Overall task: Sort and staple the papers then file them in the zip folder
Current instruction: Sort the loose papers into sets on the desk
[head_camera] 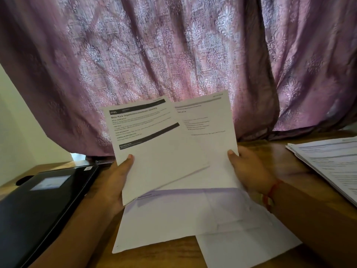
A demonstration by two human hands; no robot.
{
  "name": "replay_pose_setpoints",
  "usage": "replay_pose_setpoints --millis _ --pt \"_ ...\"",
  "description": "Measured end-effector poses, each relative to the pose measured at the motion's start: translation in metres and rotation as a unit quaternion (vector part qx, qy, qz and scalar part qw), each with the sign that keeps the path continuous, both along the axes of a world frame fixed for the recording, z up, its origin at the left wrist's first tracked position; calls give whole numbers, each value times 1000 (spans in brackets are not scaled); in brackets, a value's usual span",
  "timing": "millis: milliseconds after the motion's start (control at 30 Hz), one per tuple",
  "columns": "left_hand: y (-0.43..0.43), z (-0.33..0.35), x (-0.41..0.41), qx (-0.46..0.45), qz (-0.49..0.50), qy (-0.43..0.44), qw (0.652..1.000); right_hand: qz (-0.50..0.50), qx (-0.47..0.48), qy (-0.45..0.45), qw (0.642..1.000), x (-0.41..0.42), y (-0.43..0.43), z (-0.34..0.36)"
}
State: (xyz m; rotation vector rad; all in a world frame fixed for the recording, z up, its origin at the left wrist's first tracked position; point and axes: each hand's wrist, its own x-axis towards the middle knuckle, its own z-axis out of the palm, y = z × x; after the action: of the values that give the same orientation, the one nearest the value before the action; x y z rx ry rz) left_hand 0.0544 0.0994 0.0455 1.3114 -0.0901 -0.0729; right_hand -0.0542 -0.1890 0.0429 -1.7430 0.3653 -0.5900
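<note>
Two hands, left hand (116, 182) gripping one sheet (154, 149), right hand (249, 169) gripping another sheet (210, 132), one black folder (38, 206)

Hands (116, 182) hold papers (154, 144) (raised).

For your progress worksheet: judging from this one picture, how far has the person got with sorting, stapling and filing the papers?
Early stage. Done: apparently some sorting, with a stack of papers at the right. In hand: the left hand holds a sheet with black bars, the right hand another sheet, above loose sheets on the table. Left: stapling, no stapler visible, and filing; the black folder lies closed.
</note>
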Motion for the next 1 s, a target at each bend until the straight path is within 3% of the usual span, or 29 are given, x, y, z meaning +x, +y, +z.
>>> replay_pose_setpoints --millis 333,533,700,1000 --pt "-26 -1 -19 23 -71 -54 996 22 23 -45 998 1 13 -1" --pt "-31 1 -28 76 -62 -112 989 34 101 -81 991 -6 22 5" --pt "-35 1 -28 90 -50 -123 987 145 64 -45 986 2 20 -9" --pt "-37 12 -37 106 8 -240 965 107 8 -138 985 -4 22 4"
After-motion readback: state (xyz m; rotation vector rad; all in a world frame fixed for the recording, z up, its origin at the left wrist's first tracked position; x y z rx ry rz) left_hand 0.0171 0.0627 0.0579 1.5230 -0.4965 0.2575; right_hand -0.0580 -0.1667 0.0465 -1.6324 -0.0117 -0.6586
